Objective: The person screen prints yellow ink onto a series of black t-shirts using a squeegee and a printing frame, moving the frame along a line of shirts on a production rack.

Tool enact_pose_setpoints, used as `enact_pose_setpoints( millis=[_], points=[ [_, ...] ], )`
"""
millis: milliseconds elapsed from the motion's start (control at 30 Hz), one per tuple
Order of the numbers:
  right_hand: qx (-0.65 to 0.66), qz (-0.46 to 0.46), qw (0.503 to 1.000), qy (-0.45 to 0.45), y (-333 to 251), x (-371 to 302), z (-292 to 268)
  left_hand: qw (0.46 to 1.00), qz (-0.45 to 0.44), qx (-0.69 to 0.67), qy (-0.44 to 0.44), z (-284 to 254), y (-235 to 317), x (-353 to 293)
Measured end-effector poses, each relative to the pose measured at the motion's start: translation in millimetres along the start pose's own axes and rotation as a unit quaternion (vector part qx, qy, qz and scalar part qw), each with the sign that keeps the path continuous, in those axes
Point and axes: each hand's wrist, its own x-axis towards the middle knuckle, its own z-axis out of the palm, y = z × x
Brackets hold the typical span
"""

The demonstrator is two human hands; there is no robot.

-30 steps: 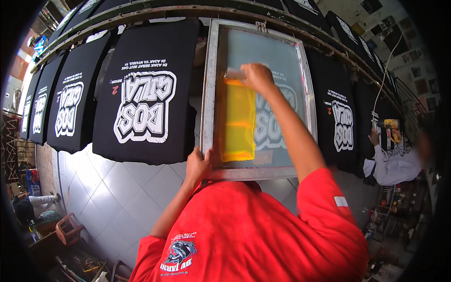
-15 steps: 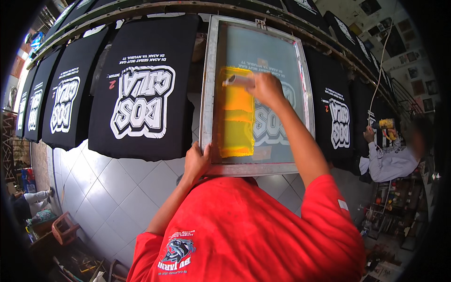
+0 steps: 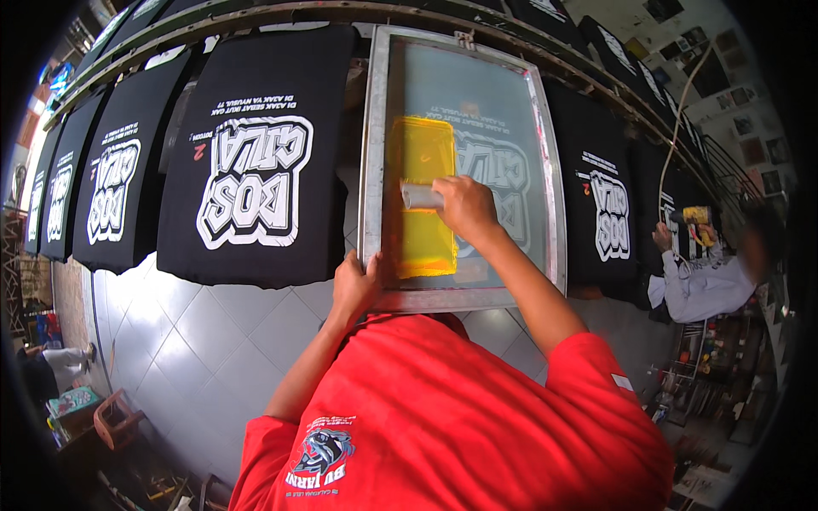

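A right hand [image 3: 464, 207] grips a squeegee [image 3: 423, 197] on the yellow ink [image 3: 422, 196] of a metal-framed printing screen [image 3: 464, 300], while the left hand [image 3: 354, 287] clasps the frame's near corner; printed black shirts [image 3: 256, 162] lie alongside

At the centre of the frame, the screen frame [image 3: 372, 170] is showing dull grey metal, its mesh [image 3: 503, 111] looking fine, taut and half see-through. The ink [image 3: 423, 196] on it is lying thick, yellow and glossy. The squeegee [image 3: 420, 197] is looking pale and smooth. At upper left, the shirts [image 3: 256, 162] are hanging as matt black cloth with flat white print. Lower left, the tiles [image 3: 204, 332] are gleaming, smooth and pale. The red shirt [image 3: 460, 426] at the bottom is looking like soft matt cloth.
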Motion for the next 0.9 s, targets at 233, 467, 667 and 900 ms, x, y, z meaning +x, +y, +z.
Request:
enact_pose_setpoints(
  millis=[233,467,667,900],
  points=[
    [0.458,0.222,0.860,-0.008,56,-28,-38,1.000,0.009,0.005,0.002,2,3,3],
    [0.747,0.342,0.534,0.200,172,-109,-47,0.999,-0.016,-0.028,-0.006,-7,13,0],
    [0.728,0.358,0.529,0.249,252,-174,-52,0.997,-0.035,-0.064,-0.017,-31,56,-13],
    [0.757,0.384,0.487,0.205,212,-185,-36,0.999,0.005,-0.030,-0.011,-83,28,-13]
  ],
)
